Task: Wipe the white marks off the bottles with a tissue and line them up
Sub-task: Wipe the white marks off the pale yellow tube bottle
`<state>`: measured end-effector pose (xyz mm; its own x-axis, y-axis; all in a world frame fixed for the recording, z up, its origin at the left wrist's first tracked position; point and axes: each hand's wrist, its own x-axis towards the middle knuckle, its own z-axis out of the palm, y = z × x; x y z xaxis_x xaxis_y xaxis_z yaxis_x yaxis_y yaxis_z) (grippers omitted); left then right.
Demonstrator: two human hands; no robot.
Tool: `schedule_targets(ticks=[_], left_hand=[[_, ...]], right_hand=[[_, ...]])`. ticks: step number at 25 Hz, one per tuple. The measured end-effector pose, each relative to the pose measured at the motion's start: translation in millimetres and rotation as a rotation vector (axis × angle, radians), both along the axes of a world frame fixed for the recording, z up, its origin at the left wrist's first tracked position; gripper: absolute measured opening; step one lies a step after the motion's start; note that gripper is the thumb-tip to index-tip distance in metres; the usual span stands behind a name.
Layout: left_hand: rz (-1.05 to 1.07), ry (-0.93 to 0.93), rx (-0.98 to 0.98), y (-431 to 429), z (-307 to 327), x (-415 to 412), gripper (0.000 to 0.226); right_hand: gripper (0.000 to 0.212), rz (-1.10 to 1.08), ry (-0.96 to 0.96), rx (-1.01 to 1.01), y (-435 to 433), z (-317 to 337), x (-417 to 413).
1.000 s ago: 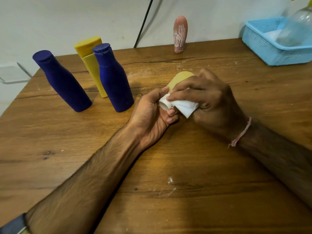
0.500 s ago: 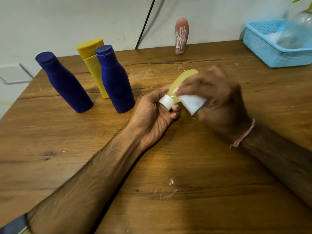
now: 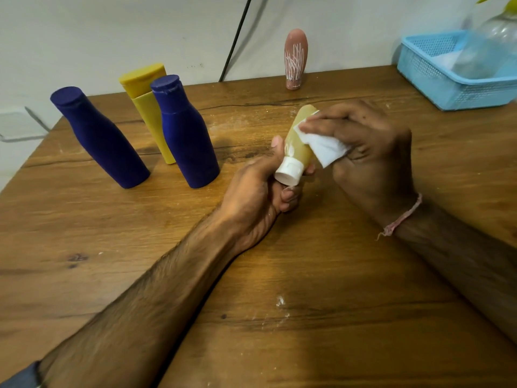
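We held the tan bottle (image 3: 300, 135) by its white-capped end in our left grip (image 3: 260, 197), fingers (image 3: 288, 196) curled round it just above the desk (image 3: 279, 275), tilting its side up so our right grip (image 3: 369, 152), pinching the folded tissue (image 3: 324, 148), could rub it clean.

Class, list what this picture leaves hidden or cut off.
Head view:
1. Tan white-capped plastic bottle: part under the folded white tissue and right hand, marks there unknown.
2. Yellow flat-capped bottle: lower body partly behind the nearer dark blue bottle.
3. Clear rounded vessel by the light blue mesh basket: cut by the right edge.
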<state>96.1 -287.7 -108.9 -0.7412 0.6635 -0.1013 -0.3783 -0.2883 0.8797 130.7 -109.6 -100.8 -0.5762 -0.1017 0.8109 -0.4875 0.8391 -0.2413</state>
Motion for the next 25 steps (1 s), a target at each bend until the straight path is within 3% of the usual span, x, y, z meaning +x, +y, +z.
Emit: schedule_targets(ticks=[5, 9, 13, 16, 20, 25], left_hand=[[0.056, -0.027, 0.018, 0.2, -4.0, -0.7, 0.04], [0.032, -0.039, 0.038, -0.4, -4.5, -1.2, 0.041], [0.029, -0.022, 0.013, -0.3, -3.5, -0.8, 0.038], [0.004, -0.033, 0.039, 0.5, -2.9, -0.7, 0.036], [-0.019, -0.038, 0.069, -0.4, -4.0, -1.9, 0.037], [-0.025, -0.035, 0.084, -1.6, -2.9, -1.5, 0.035]], right_hand=[[0.026, 0.204, -0.047, 0.179, -3.5, -0.3, 3.3], [0.025, 0.051, -0.018, 0.075, 1.7, 2.5, 0.4], [0.025, 0.184, -0.004, 0.2, -6.3, -1.0, 3.8], [0.023, 0.093, 0.025, 0.127, -4.2, 3.0, 1.3], [0.021, 0.23, -0.013, 0.186, -10.1, -1.2, 6.5], [0.022, 0.175, -0.018, 0.158, -9.0, 0.0, 3.3]])
